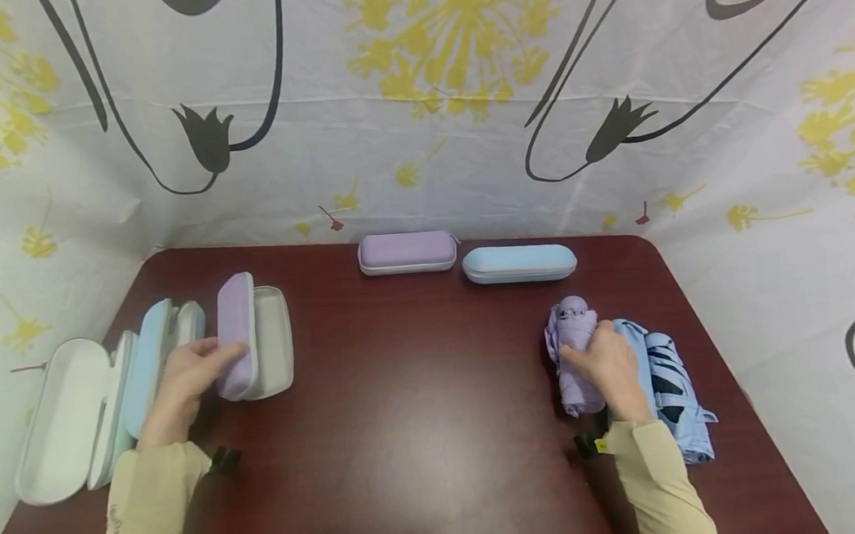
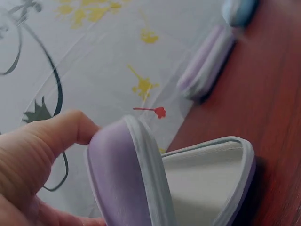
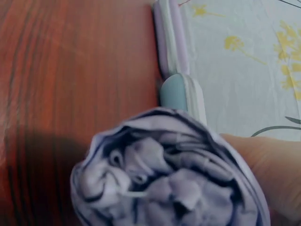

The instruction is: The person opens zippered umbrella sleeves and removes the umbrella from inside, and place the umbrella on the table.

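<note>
My left hand (image 1: 184,376) pinches the raised lid of a purple hard case (image 1: 234,324) at the left of the table. In the left wrist view the thumb lies at the top end of the purple lid (image 2: 113,162), and the pale lining of the case's lower half (image 2: 202,176) shows bare. Over on the right, my right hand (image 1: 613,366) grips a folded purple umbrella (image 1: 580,388) from its right side. The right wrist view looks onto the end of the umbrella (image 3: 174,188), where its gathered cloth folds show; most of that hand is hidden behind it.
At the table's back edge lie a closed purple case (image 1: 408,253) and a closed light blue case (image 1: 519,265). Left of my left hand stand an open light blue case (image 1: 143,366) and an open pale green case (image 1: 65,420). Light blue folded cloth bundles (image 1: 687,423) lie right of my right hand.
</note>
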Available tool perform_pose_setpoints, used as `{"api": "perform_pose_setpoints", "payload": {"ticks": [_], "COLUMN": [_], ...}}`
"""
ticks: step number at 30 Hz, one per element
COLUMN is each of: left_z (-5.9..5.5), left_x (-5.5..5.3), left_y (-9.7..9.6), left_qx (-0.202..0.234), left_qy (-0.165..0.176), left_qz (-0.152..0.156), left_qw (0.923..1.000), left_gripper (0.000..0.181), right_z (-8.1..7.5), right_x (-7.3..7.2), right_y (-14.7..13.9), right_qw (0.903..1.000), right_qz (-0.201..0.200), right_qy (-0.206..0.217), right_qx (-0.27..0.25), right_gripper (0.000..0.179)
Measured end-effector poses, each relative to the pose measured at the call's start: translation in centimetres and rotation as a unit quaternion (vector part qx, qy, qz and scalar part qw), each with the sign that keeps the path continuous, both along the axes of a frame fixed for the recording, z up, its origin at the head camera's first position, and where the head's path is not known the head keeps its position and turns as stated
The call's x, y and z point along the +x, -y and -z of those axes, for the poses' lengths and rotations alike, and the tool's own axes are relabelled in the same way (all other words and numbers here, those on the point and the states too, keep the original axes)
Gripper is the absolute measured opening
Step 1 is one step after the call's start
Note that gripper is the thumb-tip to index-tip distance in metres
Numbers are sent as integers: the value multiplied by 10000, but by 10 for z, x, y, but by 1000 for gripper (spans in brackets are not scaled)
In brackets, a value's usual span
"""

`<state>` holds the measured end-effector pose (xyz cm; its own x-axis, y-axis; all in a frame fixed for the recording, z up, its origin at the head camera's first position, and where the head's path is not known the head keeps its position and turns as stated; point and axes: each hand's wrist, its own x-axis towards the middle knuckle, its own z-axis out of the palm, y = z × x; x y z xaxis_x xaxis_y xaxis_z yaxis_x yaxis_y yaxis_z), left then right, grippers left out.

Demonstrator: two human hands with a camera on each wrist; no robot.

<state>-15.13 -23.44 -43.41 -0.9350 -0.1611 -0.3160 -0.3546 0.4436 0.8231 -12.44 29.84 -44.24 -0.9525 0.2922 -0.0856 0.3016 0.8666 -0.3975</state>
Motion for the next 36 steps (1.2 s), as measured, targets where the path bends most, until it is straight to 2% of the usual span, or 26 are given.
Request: {"api": "perform_pose_setpoints", "payload": {"ticks": [3,6,10,13,16,23,29,33,36], "left_z": [1,3,9,13,14,15,15,16,16], "left_x": [-3,-7,-10,-10,-9,-8,-8,-7,-6], "left_y": [-3,-6,-9,-11,-14,-20,-22,-23,-25], "left_qx": [-932,-1783,-2287,-2419,-2430,-2622,-2799,-2739,-2641], "left_qy": [-243,-420,-593,-778,-872,-793,-862,-880,-917], "left_qz": [44,62,32,-20,-45,-61,-19,11,26], "left_qw": [9953,9831,9717,9672,9661,9617,9562,9577,9601], "left_gripper": [75,77,75,68,67,70,68,72,74], "right_z": [3,6,11,13,14,14,17,18,19], "right_x": [1,1,1,1,1,-1,3,5,5], "right_y": [-1,-2,-3,-3,-3,-1,3,4,4], "right_qw": [9999,9998,9994,9992,9990,9981,9973,9967,9969], "right_qz": [15,44,128,195,223,337,355,273,240], "right_qy": [40,99,90,95,140,211,-226,-509,-543], "right_qx": [100,192,297,340,374,460,601,574,510], "right_gripper": [65,66,65,65,66,69,65,65,69]}}
